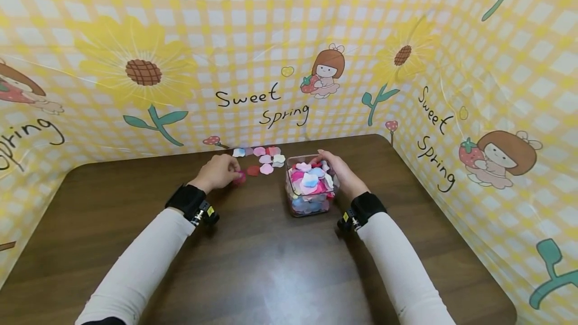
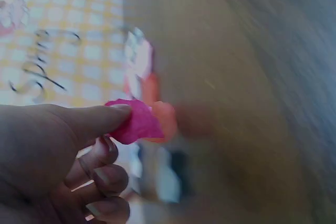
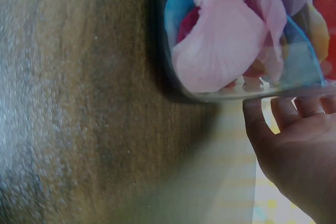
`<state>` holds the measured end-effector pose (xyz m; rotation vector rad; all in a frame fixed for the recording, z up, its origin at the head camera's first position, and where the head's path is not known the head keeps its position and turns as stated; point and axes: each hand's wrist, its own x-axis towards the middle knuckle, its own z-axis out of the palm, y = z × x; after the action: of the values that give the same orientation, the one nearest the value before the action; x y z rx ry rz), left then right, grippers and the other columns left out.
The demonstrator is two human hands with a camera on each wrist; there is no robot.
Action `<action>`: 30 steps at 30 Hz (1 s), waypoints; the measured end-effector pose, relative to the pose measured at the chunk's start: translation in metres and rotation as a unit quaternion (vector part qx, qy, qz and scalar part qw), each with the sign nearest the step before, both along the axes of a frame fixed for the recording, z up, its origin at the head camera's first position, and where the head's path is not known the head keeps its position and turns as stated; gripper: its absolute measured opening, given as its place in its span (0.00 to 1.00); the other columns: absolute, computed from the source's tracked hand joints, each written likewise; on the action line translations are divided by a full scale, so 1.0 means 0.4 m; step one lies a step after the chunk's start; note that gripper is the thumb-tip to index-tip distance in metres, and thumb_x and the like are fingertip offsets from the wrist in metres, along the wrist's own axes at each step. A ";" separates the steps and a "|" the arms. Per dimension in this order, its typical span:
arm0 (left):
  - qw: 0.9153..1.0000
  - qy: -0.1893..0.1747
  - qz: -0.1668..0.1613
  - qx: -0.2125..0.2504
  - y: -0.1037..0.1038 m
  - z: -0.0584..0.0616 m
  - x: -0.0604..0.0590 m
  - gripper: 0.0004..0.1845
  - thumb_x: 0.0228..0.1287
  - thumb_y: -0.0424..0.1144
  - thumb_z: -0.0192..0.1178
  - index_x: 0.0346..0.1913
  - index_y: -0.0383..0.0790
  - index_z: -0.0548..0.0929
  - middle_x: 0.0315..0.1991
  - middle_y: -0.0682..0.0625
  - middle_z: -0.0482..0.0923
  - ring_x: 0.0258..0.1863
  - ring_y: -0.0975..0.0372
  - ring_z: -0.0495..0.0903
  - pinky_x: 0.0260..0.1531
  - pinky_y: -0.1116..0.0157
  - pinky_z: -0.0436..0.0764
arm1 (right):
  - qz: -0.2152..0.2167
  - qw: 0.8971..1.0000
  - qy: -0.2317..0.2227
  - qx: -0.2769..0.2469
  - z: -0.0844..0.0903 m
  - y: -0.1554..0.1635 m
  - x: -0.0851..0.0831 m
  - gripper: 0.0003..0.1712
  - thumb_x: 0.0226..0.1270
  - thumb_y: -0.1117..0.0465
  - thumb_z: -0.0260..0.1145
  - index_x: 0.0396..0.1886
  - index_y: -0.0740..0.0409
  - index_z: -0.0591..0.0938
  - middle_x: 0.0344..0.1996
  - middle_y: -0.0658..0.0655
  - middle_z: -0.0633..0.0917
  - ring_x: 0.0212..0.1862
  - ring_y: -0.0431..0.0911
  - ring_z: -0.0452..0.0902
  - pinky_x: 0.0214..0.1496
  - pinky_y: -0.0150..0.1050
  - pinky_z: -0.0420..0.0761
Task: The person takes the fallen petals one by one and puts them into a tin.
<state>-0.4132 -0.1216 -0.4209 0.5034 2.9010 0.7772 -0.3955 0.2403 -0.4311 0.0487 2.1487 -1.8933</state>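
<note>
A clear square container point(image 1: 291, 199) filled with pink, blue and white fabric petals point(image 1: 310, 179) stands on the dark wooden table point(image 1: 253, 265). My right hand point(image 1: 339, 170) grips its right side, fingers curled over the far rim; the right wrist view shows fingertips point(image 3: 286, 111) against the clear wall point(image 3: 189, 93). Left of the container, my left hand point(image 1: 222, 170) pinches a magenta petal point(image 2: 137, 123) between thumb and fingers, just above the table. Several loose petals point(image 1: 265, 158) lie beyond it near the table's back edge.
A yellow checked backdrop point(image 1: 271, 54) with sunflowers and "Sweet Spring" lettering walls in the table at the back and both sides. Bare tabletop stretches from my forearms to the near edge.
</note>
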 end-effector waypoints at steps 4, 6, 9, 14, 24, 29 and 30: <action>0.996 0.078 -0.038 0.036 0.060 0.066 0.026 0.06 0.69 0.43 0.68 0.37 0.44 0.89 0.32 0.51 0.84 0.32 0.58 0.80 0.30 0.59 0.75 | 0.000 1.000 -0.001 0.000 -0.001 0.005 0.001 0.33 0.80 0.36 0.47 0.50 0.62 0.81 0.52 0.56 0.78 0.55 0.49 0.72 0.61 0.44 0.67; 0.989 0.125 -0.061 0.057 0.101 0.111 0.049 0.06 0.68 0.42 0.69 0.40 0.43 0.91 0.35 0.50 0.87 0.34 0.57 0.81 0.32 0.58 0.77 | 0.002 1.000 -0.003 0.001 0.000 0.006 0.002 0.34 0.79 0.35 0.47 0.51 0.61 0.81 0.54 0.56 0.78 0.57 0.50 0.72 0.63 0.45 0.67; 0.974 0.190 -0.098 0.075 0.172 0.165 0.085 0.07 0.68 0.42 0.69 0.43 0.44 0.92 0.40 0.50 0.89 0.36 0.58 0.83 0.35 0.59 0.76 | 0.004 1.000 0.000 0.005 0.002 0.007 0.000 0.35 0.78 0.34 0.48 0.52 0.61 0.82 0.57 0.58 0.78 0.59 0.52 0.72 0.66 0.48 0.66; 0.949 0.262 -0.167 0.058 0.284 0.181 0.124 0.06 0.66 0.40 0.71 0.43 0.46 0.93 0.35 0.54 0.87 0.32 0.62 0.82 0.29 0.64 0.74 | 0.011 1.000 0.005 0.000 0.000 0.005 -0.004 0.34 0.79 0.36 0.47 0.51 0.61 0.82 0.53 0.56 0.80 0.55 0.49 0.75 0.61 0.44 0.70; 0.955 0.210 -0.209 -0.003 0.314 0.151 0.142 0.10 0.70 0.49 0.66 0.38 0.50 0.93 0.28 0.57 0.75 0.26 0.64 0.72 0.22 0.66 0.66 | 0.018 1.000 0.000 -0.023 -0.007 -0.008 -0.006 0.32 0.79 0.37 0.48 0.49 0.61 0.82 0.45 0.54 0.82 0.46 0.46 0.78 0.48 0.36 0.78; 0.969 0.210 -0.126 0.022 0.200 0.166 0.109 0.11 0.73 0.47 0.63 0.41 0.46 0.92 0.31 0.54 0.84 0.27 0.62 0.77 0.21 0.63 0.70 | 0.008 1.000 -0.001 -0.009 0.000 0.000 0.001 0.33 0.78 0.36 0.49 0.51 0.62 0.82 0.53 0.57 0.80 0.54 0.49 0.75 0.59 0.42 0.72; 0.974 0.202 -0.103 0.020 0.167 0.162 0.097 0.11 0.72 0.46 0.63 0.43 0.46 0.92 0.33 0.53 0.85 0.28 0.61 0.79 0.21 0.62 0.71 | 0.007 1.000 -0.001 -0.007 0.001 0.003 0.003 0.33 0.78 0.36 0.49 0.51 0.61 0.82 0.54 0.57 0.79 0.55 0.49 0.74 0.60 0.42 0.71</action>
<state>-0.3742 -0.0550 -0.3563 1.0633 3.1203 0.7797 -0.3944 0.2416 -0.4306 0.0333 2.1280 -1.8998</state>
